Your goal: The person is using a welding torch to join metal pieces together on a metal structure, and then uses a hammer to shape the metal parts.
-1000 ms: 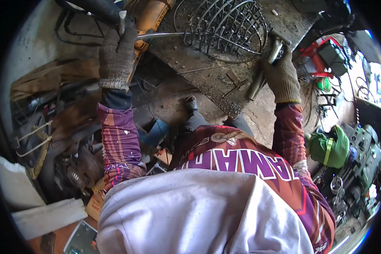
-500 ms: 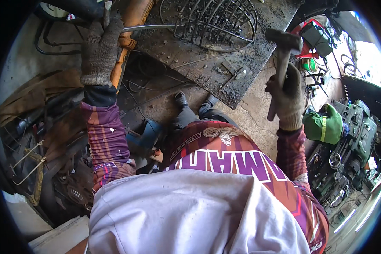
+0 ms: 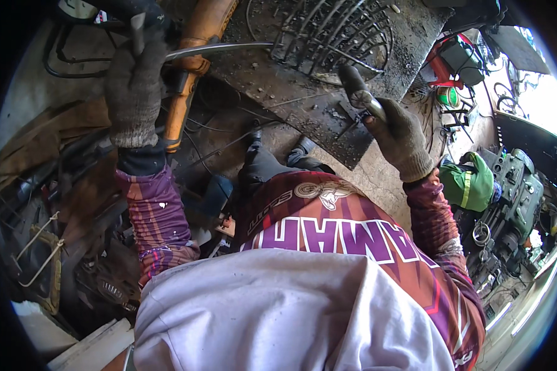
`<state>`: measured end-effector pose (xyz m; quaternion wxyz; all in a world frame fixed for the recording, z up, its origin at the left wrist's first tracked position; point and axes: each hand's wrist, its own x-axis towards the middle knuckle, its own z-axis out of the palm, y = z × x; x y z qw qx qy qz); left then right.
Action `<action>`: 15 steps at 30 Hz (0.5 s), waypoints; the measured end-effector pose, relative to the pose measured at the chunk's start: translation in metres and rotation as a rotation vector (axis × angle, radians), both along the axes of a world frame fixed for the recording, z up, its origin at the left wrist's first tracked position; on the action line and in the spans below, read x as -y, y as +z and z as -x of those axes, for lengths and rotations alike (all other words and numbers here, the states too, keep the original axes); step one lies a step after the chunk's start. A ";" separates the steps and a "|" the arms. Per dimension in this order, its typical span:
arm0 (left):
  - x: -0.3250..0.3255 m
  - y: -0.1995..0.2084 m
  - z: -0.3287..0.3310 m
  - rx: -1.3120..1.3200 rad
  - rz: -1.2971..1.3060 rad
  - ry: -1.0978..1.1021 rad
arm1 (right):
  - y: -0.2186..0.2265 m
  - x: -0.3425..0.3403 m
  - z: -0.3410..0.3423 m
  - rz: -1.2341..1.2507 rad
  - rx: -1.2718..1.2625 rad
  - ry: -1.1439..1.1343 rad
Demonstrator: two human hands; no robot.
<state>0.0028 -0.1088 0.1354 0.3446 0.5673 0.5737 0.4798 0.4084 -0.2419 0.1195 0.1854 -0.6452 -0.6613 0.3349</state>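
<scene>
Nearest, at the bottom of the frame, lies white cloth (image 3: pixel 284 303) over a printed jersey (image 3: pixel 328 229). Beyond it, right of center, the gloved right hand (image 3: pixel 403 137) has its fingers clamped on a hammer (image 3: pixel 354 85), whose head tilts toward the upper left. At upper left, the gloved left hand (image 3: pixel 135 96) looks curled around a metal piece (image 3: pixel 138 28) poking up past the thumb; the palm side is hidden. A curved rod (image 3: pixel 223 47) runs from beside that glove to a wire cage (image 3: pixel 320 48) at top center, on a gritty metal table (image 3: pixel 254 80). An orange tool (image 3: pixel 195 65) lies close to the left hand.

A slack right grip could send the hammer glancing into the cage's rim. A loose left hold could let the rod twist, and loose grit might let the cage slide. Swinging the left hand inward could knock the orange tool.

Counted: two gloved hands, one hammer, one metal piece, one rod, one cage with too many overlapping bars to number, one orange tool, one table, two shoes (image 3: pixel 304 145) below it, and one green cover (image 3: pixel 467 182) at right.
</scene>
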 end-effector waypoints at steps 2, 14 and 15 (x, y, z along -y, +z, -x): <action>-0.008 0.001 -0.006 -0.021 -0.041 -0.076 | -0.001 0.005 0.006 -0.021 0.045 0.003; -0.067 0.060 -0.066 -0.060 -0.124 -0.389 | 0.000 0.006 0.026 -0.018 0.038 0.067; -0.073 0.056 -0.066 -0.076 -0.144 -0.386 | 0.000 0.004 0.025 -0.036 0.041 0.080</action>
